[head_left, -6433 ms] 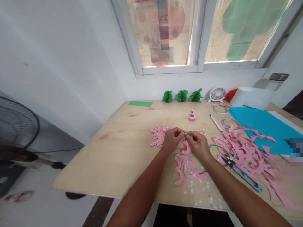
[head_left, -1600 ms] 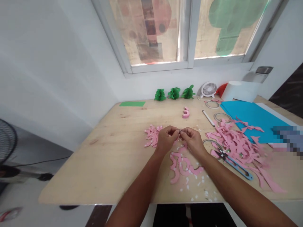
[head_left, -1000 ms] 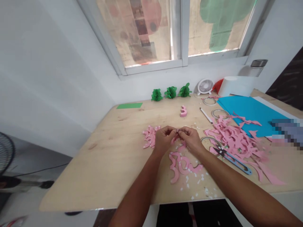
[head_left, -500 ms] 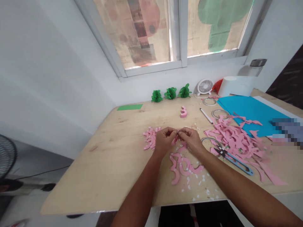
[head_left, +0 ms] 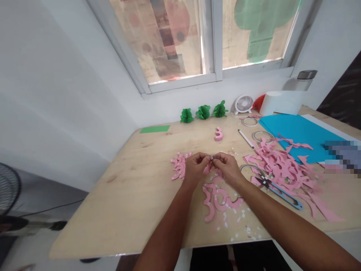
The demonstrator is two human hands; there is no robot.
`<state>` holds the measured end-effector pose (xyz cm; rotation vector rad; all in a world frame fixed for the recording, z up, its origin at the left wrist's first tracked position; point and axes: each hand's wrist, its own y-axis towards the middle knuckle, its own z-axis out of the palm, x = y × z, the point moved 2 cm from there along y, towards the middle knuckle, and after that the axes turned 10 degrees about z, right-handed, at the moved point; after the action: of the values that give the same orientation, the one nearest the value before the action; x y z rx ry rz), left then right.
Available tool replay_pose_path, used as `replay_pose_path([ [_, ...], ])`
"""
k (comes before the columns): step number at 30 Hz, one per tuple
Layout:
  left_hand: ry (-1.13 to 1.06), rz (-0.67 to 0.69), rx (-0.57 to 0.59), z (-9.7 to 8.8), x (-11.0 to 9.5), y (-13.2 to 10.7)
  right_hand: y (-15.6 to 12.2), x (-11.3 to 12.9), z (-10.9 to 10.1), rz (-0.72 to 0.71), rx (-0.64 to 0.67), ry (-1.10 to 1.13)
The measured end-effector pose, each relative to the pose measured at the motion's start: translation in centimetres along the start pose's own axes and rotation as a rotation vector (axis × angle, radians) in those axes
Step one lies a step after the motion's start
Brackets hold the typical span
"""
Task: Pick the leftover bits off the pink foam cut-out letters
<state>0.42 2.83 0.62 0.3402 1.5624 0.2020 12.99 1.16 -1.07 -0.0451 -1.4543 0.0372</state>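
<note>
My left hand (head_left: 196, 167) and my right hand (head_left: 228, 167) meet over the middle of the table, thumbs and forefingers pinched close together. Between them is a small pink paper piece (head_left: 208, 168), mostly hidden by the fingers. A tiny pale bit shows at the right fingertips, too small to name. Just left of my left hand lies a cluster of curved pink paper cut-outs (head_left: 178, 165) with whitish patches. Larger curved pink cut-outs (head_left: 209, 210) rest below my hands, among scattered white scraps (head_left: 239, 220).
Right of my right arm lie blue-handled thread snips (head_left: 284, 195), a heap of pink paper scraps (head_left: 278, 163), tape rings and a white pen (head_left: 246, 138). Blue sheets (head_left: 296, 131) lie beyond. Green paper figures (head_left: 203, 112) and a small white fan (head_left: 244, 103) line the wall.
Both hands stay pinched together in nearly the same spot. A tiny pale bit now shows at the right fingertips. The view has shifted slightly; the things on the table have not moved.
</note>
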Motion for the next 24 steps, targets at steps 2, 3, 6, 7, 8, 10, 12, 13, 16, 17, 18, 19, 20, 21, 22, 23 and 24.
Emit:
replay_pose_path([
  [2,0.002,-0.005,-0.009,-0.1,0.1,0.0,-0.1,0.1,0.0,-0.002,0.006,0.002],
  [3,0.0,-0.007,-0.011,-0.1,0.1,0.0,-0.1,0.2,0.1,-0.002,0.01,0.005],
  [6,-0.006,-0.018,-0.01,-0.1,0.1,0.0,0.0,0.0,0.1,0.006,0.011,0.02],
  [7,-0.009,-0.024,-0.008,0.0,0.1,0.0,0.0,-0.1,0.1,0.011,0.007,0.025],
  [8,-0.014,-0.03,-0.008,0.0,0.1,0.0,0.0,-0.2,0.1,0.014,0.003,0.028],
  [10,-0.038,-0.045,-0.014,-0.1,0.2,0.0,0.1,-0.4,0.1,0.022,0.003,0.027],
  [12,-0.08,-0.067,-0.03,-0.3,0.5,0.1,0.2,-0.6,0.1,0.023,-0.003,0.008],
  [13,-0.108,-0.08,-0.036,-0.5,0.6,0.2,0.3,-0.5,0.1,0.017,-0.016,-0.007],
  [16,-0.21,-0.128,-0.043,-0.8,1.0,0.3,0.3,-0.3,-0.2,-0.008,-0.087,-0.047],
  [17,-0.246,-0.148,-0.041,-0.9,1.1,0.4,0.3,-0.2,-0.3,-0.011,-0.114,-0.055],
  [18,-0.28,-0.168,-0.038,-1.0,1.1,0.4,0.3,-0.1,-0.5,-0.012,-0.141,-0.061],
  [19,-0.308,-0.19,-0.035,-1.0,1.1,0.4,0.3,-0.1,-0.7,-0.013,-0.17,-0.069],
  [20,-0.33,-0.211,-0.031,-1.0,1.1,0.4,0.3,-0.1,-0.9,-0.019,-0.205,-0.079],
  [21,-0.347,-0.23,-0.025,-1.0,1.1,0.4,0.3,-0.2,-1.1,-0.028,-0.244,-0.09],
  [22,-0.359,-0.245,-0.019,-1.0,1.0,0.3,0.4,-0.3,-1.3,-0.039,-0.283,-0.105],
  [23,-0.368,-0.259,-0.012,-1.0,1.0,0.3,0.4,-0.4,-1.5,-0.043,-0.325,-0.109],
  [24,-0.378,-0.268,-0.007,-1.0,1.0,0.3,0.5,-0.6,-1.7,-0.044,-0.357,-0.105],
])
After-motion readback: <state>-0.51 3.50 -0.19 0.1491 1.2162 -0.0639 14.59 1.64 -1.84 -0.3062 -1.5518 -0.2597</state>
